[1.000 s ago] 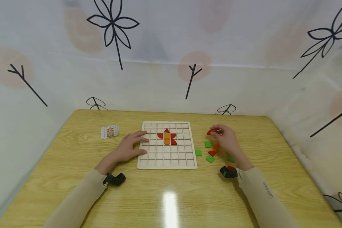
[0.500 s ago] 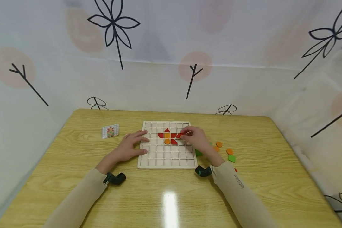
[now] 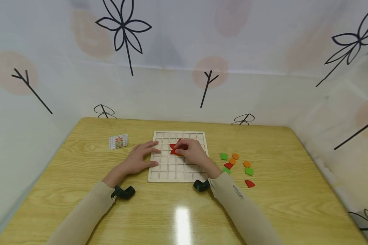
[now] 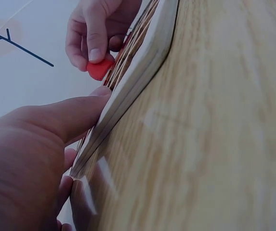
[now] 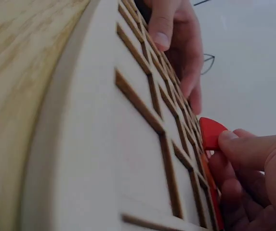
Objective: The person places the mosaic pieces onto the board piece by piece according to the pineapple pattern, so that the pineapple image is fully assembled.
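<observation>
A pale wooden grid board [image 3: 168,173] lies on the table, with red and orange pieces in its upper middle cells. My right hand [image 3: 192,152] is over those cells and pinches a red quarter-circle piece [image 5: 211,133] between thumb and fingers, low over the grid. The hand covers most of the pieces set in the board; a red one [image 3: 172,146] shows at its left. On the board's left edge rests my left hand [image 3: 139,157], its fingers spread and the thumb [image 4: 87,113] touching the rim in the left wrist view.
Right of the board lie loose pieces: green squares [image 3: 224,156], orange circles [image 3: 235,156], and red quarter-circles [image 3: 249,183]. A small pattern card [image 3: 118,141] lies at the left. A cloth with printed flowers [image 3: 171,92] hangs behind the table.
My right hand has carried the red quarter-circle from the loose pieces leftward to the board's upper middle. The left hand has stayed on the board's edge.
</observation>
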`<action>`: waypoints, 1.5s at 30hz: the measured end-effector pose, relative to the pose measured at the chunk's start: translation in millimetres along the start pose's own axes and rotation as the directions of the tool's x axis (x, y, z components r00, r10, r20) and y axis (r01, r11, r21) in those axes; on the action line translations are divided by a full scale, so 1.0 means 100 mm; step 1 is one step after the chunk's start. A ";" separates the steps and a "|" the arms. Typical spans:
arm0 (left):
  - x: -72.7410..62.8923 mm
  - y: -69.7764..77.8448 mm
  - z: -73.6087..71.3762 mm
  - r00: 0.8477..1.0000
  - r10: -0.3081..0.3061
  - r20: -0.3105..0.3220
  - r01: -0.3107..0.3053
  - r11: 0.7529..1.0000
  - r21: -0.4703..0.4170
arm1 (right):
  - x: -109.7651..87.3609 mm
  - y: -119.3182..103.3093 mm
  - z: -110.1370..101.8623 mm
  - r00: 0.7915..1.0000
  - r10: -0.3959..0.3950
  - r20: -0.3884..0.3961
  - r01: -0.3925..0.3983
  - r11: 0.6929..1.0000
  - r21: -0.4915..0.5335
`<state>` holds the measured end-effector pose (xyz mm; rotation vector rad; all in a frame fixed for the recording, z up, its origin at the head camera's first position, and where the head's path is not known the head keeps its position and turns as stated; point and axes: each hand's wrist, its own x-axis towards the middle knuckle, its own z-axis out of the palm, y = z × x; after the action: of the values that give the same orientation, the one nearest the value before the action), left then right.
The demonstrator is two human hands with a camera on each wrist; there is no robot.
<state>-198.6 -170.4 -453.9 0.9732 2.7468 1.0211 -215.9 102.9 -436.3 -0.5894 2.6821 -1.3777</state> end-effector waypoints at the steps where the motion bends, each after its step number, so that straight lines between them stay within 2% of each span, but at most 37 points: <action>1: 0.00 0.00 0.01 1.000 0.000 0.000 0.000 1.000 0.004 | 0.00 0.00 0.01 1.000 0.002 0.007 -0.002 1.000 -0.009; 10: -0.02 -0.03 0.02 1.000 0.004 -0.010 -0.003 1.000 0.012 | 0.00 0.00 0.10 0.999 0.026 0.044 -0.024 0.999 -0.031; 23: -0.02 -0.02 0.01 1.000 0.002 -0.006 -0.002 1.000 0.011 | -0.01 -0.01 0.11 0.999 0.020 0.027 -0.018 0.999 -0.048; 27: -0.02 -0.03 0.01 1.000 0.001 -0.009 -0.001 1.000 0.011 | -0.01 -0.01 0.09 1.000 0.010 0.026 -0.010 1.000 -0.021; 38: -0.01 -0.04 0.02 1.000 0.000 -0.006 0.001 1.000 0.015 | 0.01 0.06 -0.05 0.999 0.033 -0.017 -0.029 0.983 0.181; 45: -0.01 -0.03 0.02 1.000 0.001 -0.004 -0.001 1.000 0.011 | -0.02 0.14 -0.25 0.998 0.045 -0.042 -0.035 0.975 0.220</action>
<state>-198.6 -171.6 -457.4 0.9751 2.7580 1.0108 -223.6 130.3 -432.7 -0.4847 2.5117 -1.6669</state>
